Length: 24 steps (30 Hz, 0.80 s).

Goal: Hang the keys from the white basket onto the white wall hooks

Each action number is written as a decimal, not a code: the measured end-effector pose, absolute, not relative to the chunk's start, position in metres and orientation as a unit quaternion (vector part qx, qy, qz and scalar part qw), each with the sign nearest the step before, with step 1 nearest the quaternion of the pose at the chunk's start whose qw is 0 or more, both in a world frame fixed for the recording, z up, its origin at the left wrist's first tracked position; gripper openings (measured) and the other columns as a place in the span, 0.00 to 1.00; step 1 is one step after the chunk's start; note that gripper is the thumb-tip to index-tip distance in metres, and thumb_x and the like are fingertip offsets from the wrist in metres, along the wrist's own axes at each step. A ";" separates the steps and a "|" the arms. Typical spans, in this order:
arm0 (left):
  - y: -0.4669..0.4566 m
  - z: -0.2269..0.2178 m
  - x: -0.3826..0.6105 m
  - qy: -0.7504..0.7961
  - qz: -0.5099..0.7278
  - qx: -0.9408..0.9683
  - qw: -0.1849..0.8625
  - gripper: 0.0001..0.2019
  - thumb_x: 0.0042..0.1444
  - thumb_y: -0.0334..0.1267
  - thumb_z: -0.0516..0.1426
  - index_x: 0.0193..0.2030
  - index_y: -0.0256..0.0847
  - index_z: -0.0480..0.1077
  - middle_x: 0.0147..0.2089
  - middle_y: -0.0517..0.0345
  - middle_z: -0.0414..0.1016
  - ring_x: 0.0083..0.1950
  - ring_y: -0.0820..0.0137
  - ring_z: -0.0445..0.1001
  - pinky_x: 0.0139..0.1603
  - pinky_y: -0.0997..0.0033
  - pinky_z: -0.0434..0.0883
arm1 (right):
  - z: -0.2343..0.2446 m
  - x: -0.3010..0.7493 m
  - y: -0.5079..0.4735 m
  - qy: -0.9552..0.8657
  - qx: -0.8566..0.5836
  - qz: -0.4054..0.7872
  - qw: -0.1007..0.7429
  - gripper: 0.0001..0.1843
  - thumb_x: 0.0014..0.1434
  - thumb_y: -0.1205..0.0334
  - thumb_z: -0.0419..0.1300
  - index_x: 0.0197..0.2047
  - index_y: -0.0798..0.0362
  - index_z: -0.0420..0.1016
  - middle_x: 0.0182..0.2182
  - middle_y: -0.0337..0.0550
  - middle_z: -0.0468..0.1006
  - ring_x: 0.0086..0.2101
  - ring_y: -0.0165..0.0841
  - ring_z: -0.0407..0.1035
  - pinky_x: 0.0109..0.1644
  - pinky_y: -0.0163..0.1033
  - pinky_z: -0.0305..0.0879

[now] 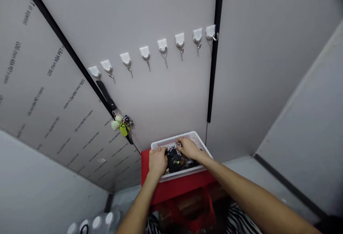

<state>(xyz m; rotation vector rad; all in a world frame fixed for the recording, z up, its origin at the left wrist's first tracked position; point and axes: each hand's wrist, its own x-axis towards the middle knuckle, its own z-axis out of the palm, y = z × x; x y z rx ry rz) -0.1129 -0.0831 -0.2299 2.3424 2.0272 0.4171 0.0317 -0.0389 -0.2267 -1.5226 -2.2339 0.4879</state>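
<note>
Right now, fingers outward:
Right hand [189,149]: fingers curled down inside the white slotted plastic basket [198,141], tips pinched on a small silver metal ring [177,144] at the top of the pile.
Left hand [157,160]: fingers bent over the basket's near-left rim, resting on it; whether they grip anything from the pile I cannot tell.
Between the two hands: a dark tangle of small black items [174,161], lying in the basket just below the right fingertips.
Under the basket: a red plastic stool [177,187], its top showing left of the left knuckles and below both wrists.
Beyond the fingertips: a grey wall panel [166,98] rising straight behind the basket.
Higher up: a slanting row of eight white adhesive hooks [162,45], well above both hands.
Up-left of the left hand: a black strap with a green and white charm bunch [121,123], hanging from the leftmost hook.
</note>
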 end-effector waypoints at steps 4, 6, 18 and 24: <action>-0.081 -0.226 -0.111 0.625 0.287 0.718 0.107 0.15 0.44 0.33 0.47 0.41 0.39 0.60 0.42 0.55 0.64 0.44 0.69 0.60 0.44 0.68 0.55 | -0.204 0.035 -0.040 -0.794 -0.495 0.251 0.247 0.11 0.42 0.68 0.47 0.28 0.56 0.68 0.22 0.42 0.71 0.25 0.28 0.63 0.28 0.31 0.55; -0.079 -0.221 -0.108 0.579 0.354 0.711 0.184 0.15 0.45 0.36 0.47 0.41 0.38 0.60 0.42 0.55 0.64 0.44 0.71 0.60 0.44 0.71 0.56 | -0.193 0.032 -0.041 -0.787 -0.466 0.296 0.275 0.10 0.42 0.68 0.47 0.26 0.57 0.68 0.21 0.40 0.70 0.23 0.27 0.62 0.26 0.30 0.55; -0.069 -0.168 -0.119 0.468 0.566 0.496 0.463 0.14 0.37 0.45 0.52 0.26 0.34 0.65 0.19 0.62 0.64 0.22 0.79 0.60 0.25 0.79 0.58 | -0.135 -0.007 -0.029 -0.691 -0.335 0.474 0.431 0.11 0.37 0.69 0.52 0.30 0.57 0.62 0.18 0.35 0.66 0.20 0.23 0.61 0.25 0.30 0.58; -0.057 -0.095 -0.144 0.450 0.649 0.480 0.382 0.13 0.35 0.44 0.53 0.24 0.34 0.64 0.19 0.62 0.64 0.21 0.80 0.60 0.23 0.80 0.57 | -0.078 -0.049 -0.016 -0.685 -0.285 0.405 0.535 0.08 0.38 0.66 0.52 0.27 0.55 0.59 0.18 0.33 0.66 0.19 0.23 0.60 0.25 0.30 0.59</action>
